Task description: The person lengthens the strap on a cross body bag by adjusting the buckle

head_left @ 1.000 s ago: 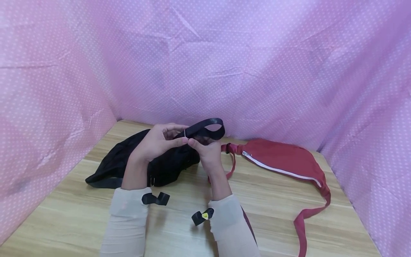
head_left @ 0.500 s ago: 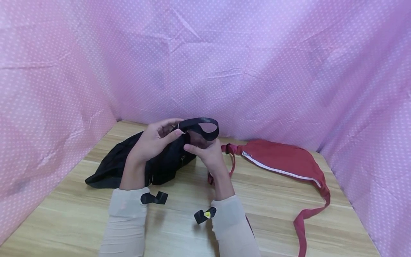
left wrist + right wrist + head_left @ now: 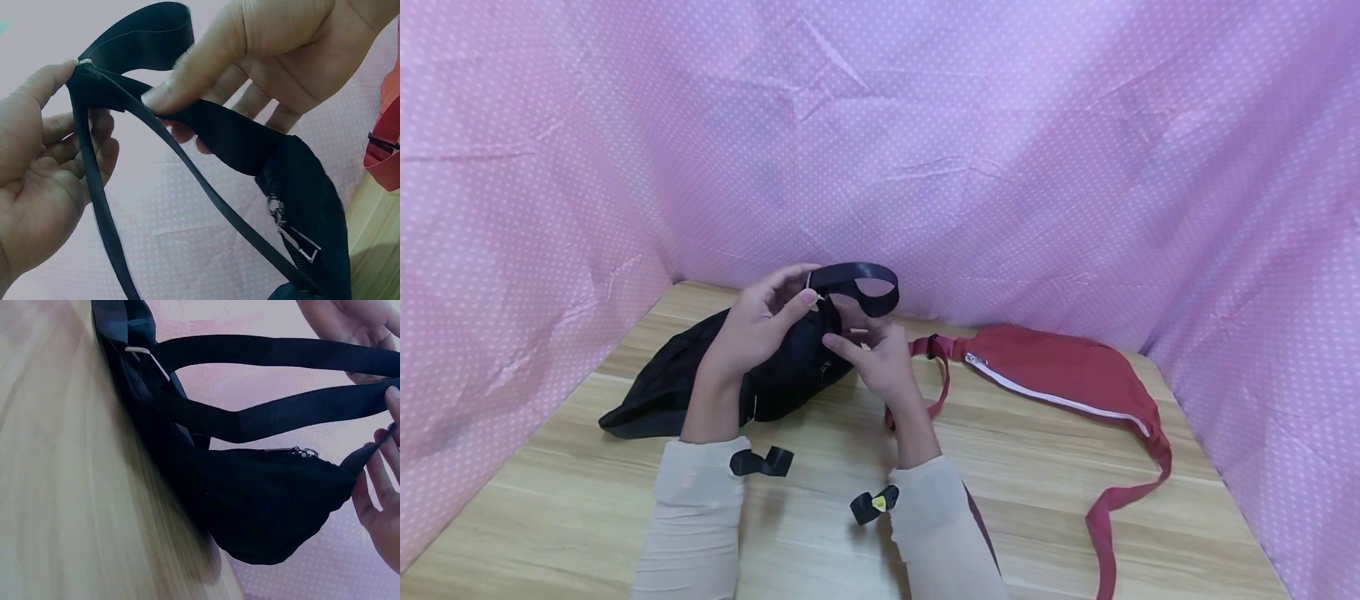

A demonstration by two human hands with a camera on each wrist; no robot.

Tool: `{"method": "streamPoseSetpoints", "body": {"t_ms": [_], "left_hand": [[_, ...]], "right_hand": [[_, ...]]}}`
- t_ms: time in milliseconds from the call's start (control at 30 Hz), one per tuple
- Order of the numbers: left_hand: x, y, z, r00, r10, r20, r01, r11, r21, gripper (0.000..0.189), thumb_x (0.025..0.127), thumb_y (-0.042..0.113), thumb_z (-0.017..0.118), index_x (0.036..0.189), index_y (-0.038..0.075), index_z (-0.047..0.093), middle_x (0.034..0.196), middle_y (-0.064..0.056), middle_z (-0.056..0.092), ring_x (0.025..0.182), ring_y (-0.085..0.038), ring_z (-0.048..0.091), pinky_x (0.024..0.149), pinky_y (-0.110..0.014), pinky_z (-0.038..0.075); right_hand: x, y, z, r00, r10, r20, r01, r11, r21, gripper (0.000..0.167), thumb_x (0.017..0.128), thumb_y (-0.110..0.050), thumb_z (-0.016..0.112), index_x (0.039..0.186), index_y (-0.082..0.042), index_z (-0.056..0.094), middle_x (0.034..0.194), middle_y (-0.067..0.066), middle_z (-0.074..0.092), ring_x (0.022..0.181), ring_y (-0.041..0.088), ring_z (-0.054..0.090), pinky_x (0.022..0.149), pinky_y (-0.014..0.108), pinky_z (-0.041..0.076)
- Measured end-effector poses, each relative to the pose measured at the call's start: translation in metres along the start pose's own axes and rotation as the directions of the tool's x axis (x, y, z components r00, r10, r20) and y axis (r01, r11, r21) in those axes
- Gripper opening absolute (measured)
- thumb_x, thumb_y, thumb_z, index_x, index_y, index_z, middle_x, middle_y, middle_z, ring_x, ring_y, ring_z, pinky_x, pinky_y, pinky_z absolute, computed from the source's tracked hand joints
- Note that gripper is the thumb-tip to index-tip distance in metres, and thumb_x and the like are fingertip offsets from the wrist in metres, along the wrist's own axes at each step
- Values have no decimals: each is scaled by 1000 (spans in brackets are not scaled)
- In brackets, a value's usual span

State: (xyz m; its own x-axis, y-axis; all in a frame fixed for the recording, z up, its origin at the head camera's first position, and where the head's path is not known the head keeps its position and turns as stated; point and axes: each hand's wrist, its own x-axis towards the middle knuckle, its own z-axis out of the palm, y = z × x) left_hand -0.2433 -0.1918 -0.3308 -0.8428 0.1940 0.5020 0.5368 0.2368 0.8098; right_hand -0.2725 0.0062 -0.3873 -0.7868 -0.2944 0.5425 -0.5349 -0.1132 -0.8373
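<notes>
A black waist bag (image 3: 797, 358) lies on the left of the table, its near end lifted between my hands. My left hand (image 3: 752, 325) pinches the small metal buckle (image 3: 83, 61) on its black strap between thumb and fingers. A loop of strap (image 3: 876, 287) stands out to the right above that buckle. My right hand (image 3: 883, 358) holds the strap close to the bag's end, thumb in front and fingers behind, as the left wrist view shows. A zipper pull (image 3: 300, 240) hangs on the bag below. In the right wrist view, two strap lengths (image 3: 281, 350) run toward the hands.
A red waist bag (image 3: 1060, 367) with a white zipper lies at the right, its strap (image 3: 1105, 525) trailing to the front edge. Part of its strap passes behind and under my right forearm. Pink dotted cloth (image 3: 880, 150) surrounds the wooden table (image 3: 1037, 517).
My left hand has shifted slightly left and up with the buckle. My right thumb has parted from the left thumb and moved down to the strap near the bag's end.
</notes>
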Motion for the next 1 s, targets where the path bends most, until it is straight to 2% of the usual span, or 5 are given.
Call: {"method": "streamPoseSetpoints", "body": {"t_ms": [333,500,767,867,1000], "left_hand": [[2,0,-2,992,11,-126,-20,998,-68,39,104,11,61,138,-6,56,112,-9,66,102,-16,63,87,-22,52],[3,-2,-3,994,50,-98,-56,997,-60,38,102,9,63,137,-6,58,115,-13,68,101,-14,65,88,-22,53],[4,-2,-3,992,87,-89,-91,995,-51,37,100,5,66,136,-3,62,119,-17,68,100,-14,67,87,-23,55],[4,-2,-3,993,81,-90,-86,994,-62,38,100,6,66,137,-3,61,120,-18,68,102,-15,67,88,-23,55],[4,0,-3,993,89,-82,-95,993,-73,38,101,6,65,137,-4,60,118,-16,68,99,-15,67,87,-23,55]], "right_hand": [[-2,4,3,959,281,-17,-281,949,-145,34,85,-15,86,117,-12,77,109,4,76,105,24,70,93,36,56],[-1,2,2,975,221,24,-216,967,-132,42,88,-19,84,127,-14,72,114,5,73,109,24,67,96,40,54],[1,-3,2,998,-57,-25,53,989,-138,34,99,-11,69,133,-8,69,127,7,71,117,18,65,99,46,53],[1,-5,4,996,-50,-77,36,984,-173,28,98,-12,71,125,-7,73,119,7,74,108,16,68,94,41,54],[0,-7,5,984,102,-144,-117,988,-101,20,99,-14,70,114,-3,76,104,7,75,92,13,66,83,28,53]]}}
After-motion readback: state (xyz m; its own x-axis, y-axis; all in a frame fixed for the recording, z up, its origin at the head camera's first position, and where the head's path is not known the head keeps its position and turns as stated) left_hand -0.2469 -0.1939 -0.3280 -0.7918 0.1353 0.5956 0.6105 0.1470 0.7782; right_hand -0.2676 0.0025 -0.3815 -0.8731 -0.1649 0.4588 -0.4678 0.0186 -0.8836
